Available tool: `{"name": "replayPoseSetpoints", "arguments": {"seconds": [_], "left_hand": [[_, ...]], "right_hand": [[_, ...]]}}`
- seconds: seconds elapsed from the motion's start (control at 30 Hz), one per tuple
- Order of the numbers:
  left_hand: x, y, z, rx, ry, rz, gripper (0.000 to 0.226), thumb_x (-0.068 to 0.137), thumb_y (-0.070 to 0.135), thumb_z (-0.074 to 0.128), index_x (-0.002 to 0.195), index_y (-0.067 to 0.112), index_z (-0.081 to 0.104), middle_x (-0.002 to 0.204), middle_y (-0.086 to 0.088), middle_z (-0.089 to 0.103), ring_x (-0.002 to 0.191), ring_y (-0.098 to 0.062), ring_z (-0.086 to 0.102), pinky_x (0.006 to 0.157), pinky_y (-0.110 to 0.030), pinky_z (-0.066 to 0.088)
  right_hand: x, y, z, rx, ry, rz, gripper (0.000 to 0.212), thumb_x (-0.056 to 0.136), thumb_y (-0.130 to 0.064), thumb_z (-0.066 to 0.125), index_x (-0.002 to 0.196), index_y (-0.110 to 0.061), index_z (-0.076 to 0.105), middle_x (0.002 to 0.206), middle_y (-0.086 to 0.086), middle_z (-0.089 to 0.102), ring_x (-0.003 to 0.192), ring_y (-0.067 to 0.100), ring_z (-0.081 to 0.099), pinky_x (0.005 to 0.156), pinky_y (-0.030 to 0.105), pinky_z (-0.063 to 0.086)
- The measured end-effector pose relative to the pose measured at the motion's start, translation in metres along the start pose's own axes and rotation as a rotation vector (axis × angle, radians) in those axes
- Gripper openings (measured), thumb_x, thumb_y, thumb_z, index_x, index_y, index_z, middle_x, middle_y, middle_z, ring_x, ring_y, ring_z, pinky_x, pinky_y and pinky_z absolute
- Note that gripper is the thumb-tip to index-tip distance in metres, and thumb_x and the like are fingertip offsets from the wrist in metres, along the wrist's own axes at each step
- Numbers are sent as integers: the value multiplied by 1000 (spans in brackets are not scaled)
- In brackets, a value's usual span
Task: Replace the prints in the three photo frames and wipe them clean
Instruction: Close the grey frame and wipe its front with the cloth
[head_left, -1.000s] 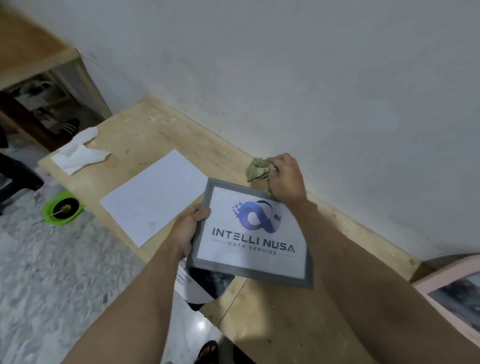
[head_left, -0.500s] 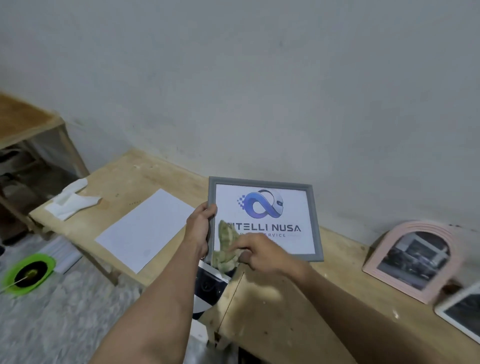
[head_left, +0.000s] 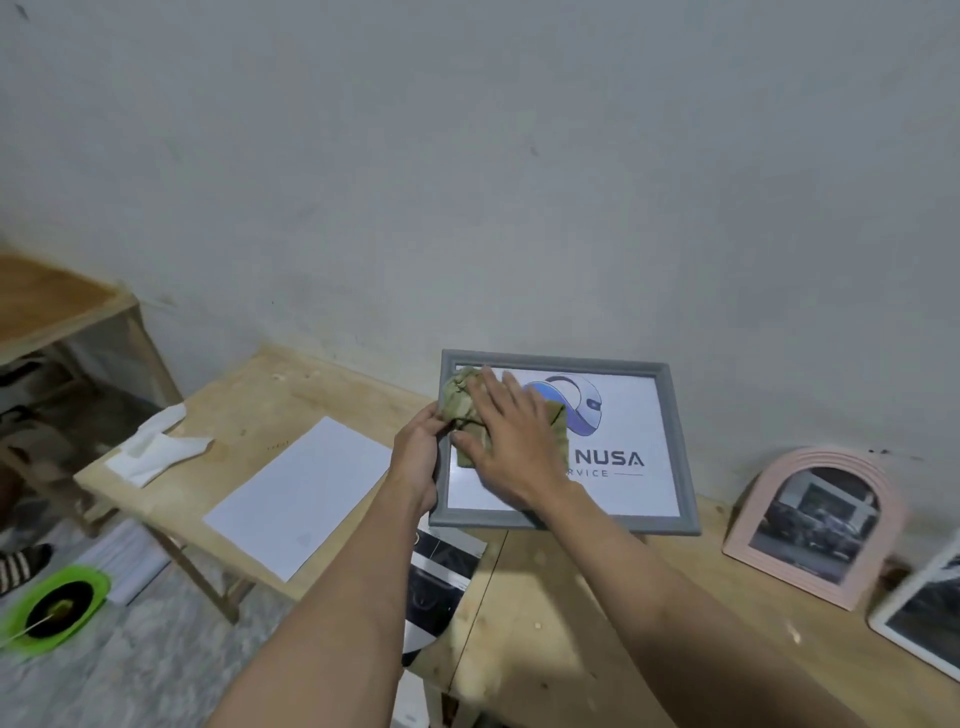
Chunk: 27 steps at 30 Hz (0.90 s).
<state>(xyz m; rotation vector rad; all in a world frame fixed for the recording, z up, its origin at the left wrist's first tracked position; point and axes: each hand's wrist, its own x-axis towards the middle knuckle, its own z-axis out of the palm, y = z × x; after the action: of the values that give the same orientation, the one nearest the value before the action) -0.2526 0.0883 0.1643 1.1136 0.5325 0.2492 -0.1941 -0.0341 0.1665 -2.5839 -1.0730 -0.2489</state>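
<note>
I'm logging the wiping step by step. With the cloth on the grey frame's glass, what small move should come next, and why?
Probably sweep the cloth rightward. The right hand presses it flat on the grey frame near its upper left corner; the left hand grips the left edge.

Bench (head_left: 545, 613): against wall (head_left: 519, 182).
Paper sheet (head_left: 306, 493): on bench, left of frame (head_left: 675, 441).
Tissue (head_left: 156, 447): far left.
Arched frame (head_left: 815, 525): right of frame.

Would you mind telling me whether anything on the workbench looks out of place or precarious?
One thing: a dark print hangs over the front edge of the workbench, below the grey frame, and looks likely to slide off. The pink arched frame stands leaning near the wall, which seems intended.
</note>
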Motion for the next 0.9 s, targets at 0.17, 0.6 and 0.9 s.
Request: {"name": "replayPoseSetpoints", "arguments": {"seconds": [0.17,0.6,0.9], "left_hand": [[11,20,-2,-71,80,10,15,93,18,59,96,14,72,91,-7,74,86,-26,69,75,-34,55],[8,29,9,-17,14,35,16,99,24,55,98,16,69,95,-12,72,79,-26,66,65,-32,53],[6,75,3,-271,-39,-88,38,86,52,65,85,13,65,85,-8,68,76,-28,69,73,-34,57]], "right_hand": [[-23,-19,3,134,-112,-138,83,91,-61,45,154,-18,12,162,-3,-3,149,15,-7,120,39,-6],[31,10,-78,376,321,-65,79,68,17,37,138,-15,51,142,5,51,132,20,42,113,41,31],[27,-43,-42,234,-9,-383,53,71,18,44,114,-3,65,145,11,48,142,33,29,117,40,14]]}}
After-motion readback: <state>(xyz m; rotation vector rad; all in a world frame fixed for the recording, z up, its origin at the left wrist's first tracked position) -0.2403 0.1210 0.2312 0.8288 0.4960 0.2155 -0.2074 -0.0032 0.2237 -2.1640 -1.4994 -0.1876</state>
